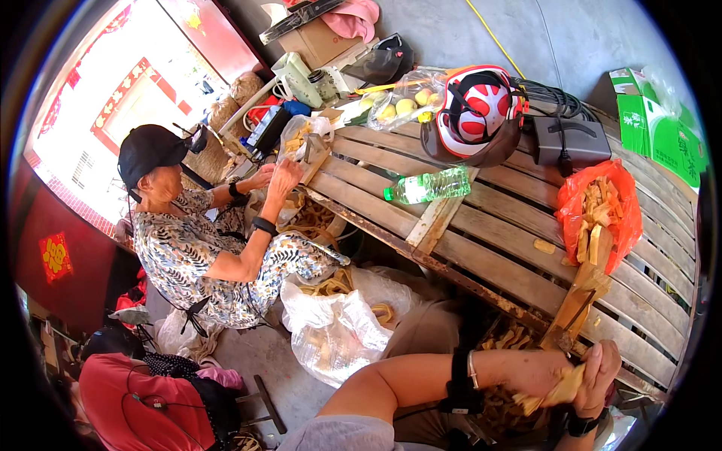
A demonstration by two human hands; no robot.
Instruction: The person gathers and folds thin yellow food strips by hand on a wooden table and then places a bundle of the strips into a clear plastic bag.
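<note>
My left hand (538, 369), with a black band and a bracelet at the wrist, grips a pale yellow fibrous strip (566, 387) at the lower right. From the other side my right hand (599, 375) closes on the same strip; some fingers are hidden. Just beyond them a wooden block (588, 284) lies across the edge of the slatted wooden table (507, 237), with a dark metal piece on it. A red plastic bag (630, 217) behind the block holds yellow pieces (599, 200). Brown and yellow scraps (496, 414) lie below my hands.
A person in a black cap (225, 242) sits at left, working at the table. A plastic bottle (431, 186) lies on the slats near a red-and-white helmet (476, 113) and a grey box (571, 141). A white sack (338, 332) holds strips. A green carton (657, 127) stands at right.
</note>
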